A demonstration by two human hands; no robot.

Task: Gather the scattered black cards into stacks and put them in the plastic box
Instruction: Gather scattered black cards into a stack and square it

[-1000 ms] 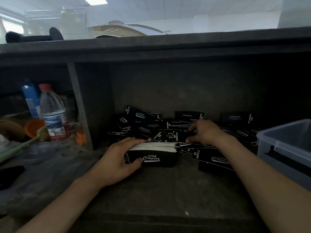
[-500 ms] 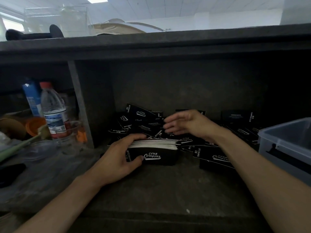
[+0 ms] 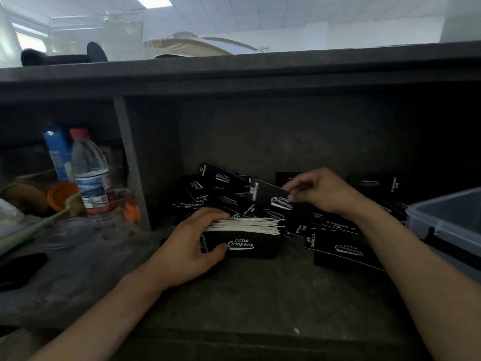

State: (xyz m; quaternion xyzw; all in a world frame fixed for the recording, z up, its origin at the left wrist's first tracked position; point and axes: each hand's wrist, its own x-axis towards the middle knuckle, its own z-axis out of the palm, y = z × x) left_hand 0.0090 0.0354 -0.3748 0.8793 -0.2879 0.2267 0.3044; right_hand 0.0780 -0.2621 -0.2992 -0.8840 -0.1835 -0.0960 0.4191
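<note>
A thick stack of black cards [image 3: 250, 237] with white edges stands on edge on the dark shelf, and my left hand [image 3: 192, 246] grips its left end. Just above and behind it, my right hand [image 3: 320, 191] pinches a single black card [image 3: 270, 198] printed "Club Camping", held tilted in the air. More black cards [image 3: 216, 188] lie scattered in a pile at the back of the shelf, and another flat bunch [image 3: 343, 250] lies to the right. The plastic box [image 3: 447, 220], grey and translucent, sits at the right edge.
A vertical divider [image 3: 130, 162] closes the compartment on the left. Beyond it stand a water bottle [image 3: 89, 173], a blue carton [image 3: 58, 149], an orange cup [image 3: 61, 195] and clear dishes. A low shelf top [image 3: 234, 74] hangs overhead.
My right hand came off the pile, swept left with open fingers, and now holds one card lifted above the stack. My left hand has kept its grip on the stack.
</note>
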